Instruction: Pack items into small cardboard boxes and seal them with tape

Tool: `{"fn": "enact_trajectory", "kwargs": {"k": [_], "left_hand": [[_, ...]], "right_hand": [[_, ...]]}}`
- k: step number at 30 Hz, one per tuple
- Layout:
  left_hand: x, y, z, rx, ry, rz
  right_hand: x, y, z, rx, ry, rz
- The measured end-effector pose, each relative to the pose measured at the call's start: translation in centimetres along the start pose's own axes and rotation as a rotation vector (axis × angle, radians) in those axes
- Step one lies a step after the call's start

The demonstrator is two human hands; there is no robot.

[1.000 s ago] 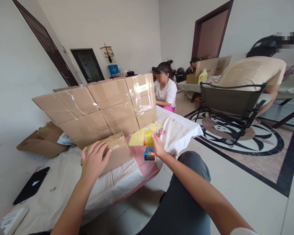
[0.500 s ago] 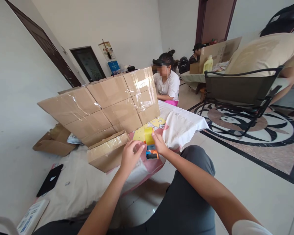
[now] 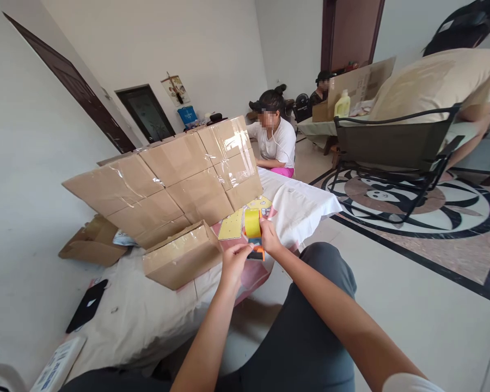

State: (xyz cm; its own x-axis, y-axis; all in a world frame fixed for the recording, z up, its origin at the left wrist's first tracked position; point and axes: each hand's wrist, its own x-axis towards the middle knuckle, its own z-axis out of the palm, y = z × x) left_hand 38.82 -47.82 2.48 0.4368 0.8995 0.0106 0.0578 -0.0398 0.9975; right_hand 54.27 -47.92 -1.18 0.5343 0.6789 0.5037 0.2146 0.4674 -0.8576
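My right hand (image 3: 270, 238) grips a tape dispenser (image 3: 255, 242) from its right side, with the fingers closed around its orange frame. A wide yellow tape roll (image 3: 252, 223) sits in its upper part; the lower part is blue, orange and dark. My left hand (image 3: 234, 262) is closed at that lower end, its thumb and fingers against the dispenser. Whether a tape end lies between those fingertips cannot be made out. Just left of my hands, a closed, taped cardboard box (image 3: 183, 256) rests on the cloth-covered surface.
A large taped cardboard panel (image 3: 196, 179) stands behind the box. An open carton (image 3: 92, 242) is at the left, near a black flat item (image 3: 87, 306). White cloth (image 3: 302, 196) hangs over the table edge. A person (image 3: 277, 136) sits beyond; a folding chair (image 3: 392, 147) stands right.
My left hand has moved right and its spread fingers have closed at the dispenser's lower end. The dispenser has turned a little in my right hand. The view has shifted slightly.
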Motion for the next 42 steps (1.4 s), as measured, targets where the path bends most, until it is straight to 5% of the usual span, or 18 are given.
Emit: {"fn": "enact_trajectory", "kwargs": {"k": [4, 11, 20, 42], "left_hand": [[-0.7, 0.5, 1.4, -0.068, 0.009, -0.011], [-3.2, -0.7, 3.0, -0.030, -0.053, -0.073], [-4.0, -1.6, 1.2, -0.027, -0.030, -0.024], [-3.0, -4.7, 0.8, -0.084, 0.085, 0.010]], "right_hand": [[0.8, -0.7, -1.0, -0.066, 0.011, -0.095], [2.3, -2.8, -2.8, 0.088, 0.308, 0.040], [1.7, -1.6, -3.6, -0.143, 0.054, -0.096], [0.6, -1.2, -0.9, 0.140, 0.140, 0.060]]}}
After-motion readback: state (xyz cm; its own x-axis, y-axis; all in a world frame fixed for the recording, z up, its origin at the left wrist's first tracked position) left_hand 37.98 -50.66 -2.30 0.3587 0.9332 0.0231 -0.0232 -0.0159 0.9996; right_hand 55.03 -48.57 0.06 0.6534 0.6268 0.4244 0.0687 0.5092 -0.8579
